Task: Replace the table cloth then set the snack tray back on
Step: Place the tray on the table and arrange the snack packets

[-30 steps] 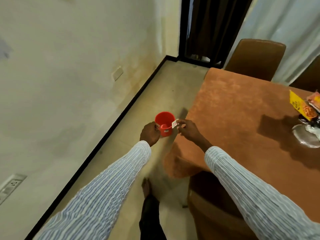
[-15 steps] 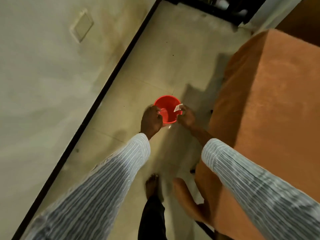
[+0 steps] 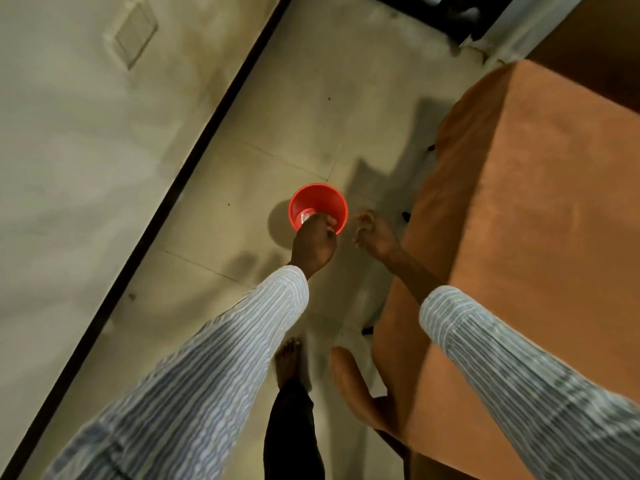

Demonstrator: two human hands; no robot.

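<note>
A small red bucket (image 3: 320, 202) stands on the tiled floor beside the table. My left hand (image 3: 313, 245) grips its near rim, fingers curled over the edge. A small pale scrap lies inside the bucket by my fingers. My right hand (image 3: 372, 233) hovers just right of the bucket, fingers loosely curled, with nothing visible in it. The orange-brown table cloth (image 3: 536, 202) covers the table on the right and hangs down its side. The snack tray is out of view.
A brown chair seat (image 3: 349, 386) pokes out from under the table near my bare foot (image 3: 289, 358). A black skirting board (image 3: 194, 150) runs along the wall on the left. A blank wall plate (image 3: 133, 34) sits at upper left.
I have bent down and the bucket has gone from table height to the floor. My right hand no longer pinches the white scrap and has drawn slightly away from the bucket.
</note>
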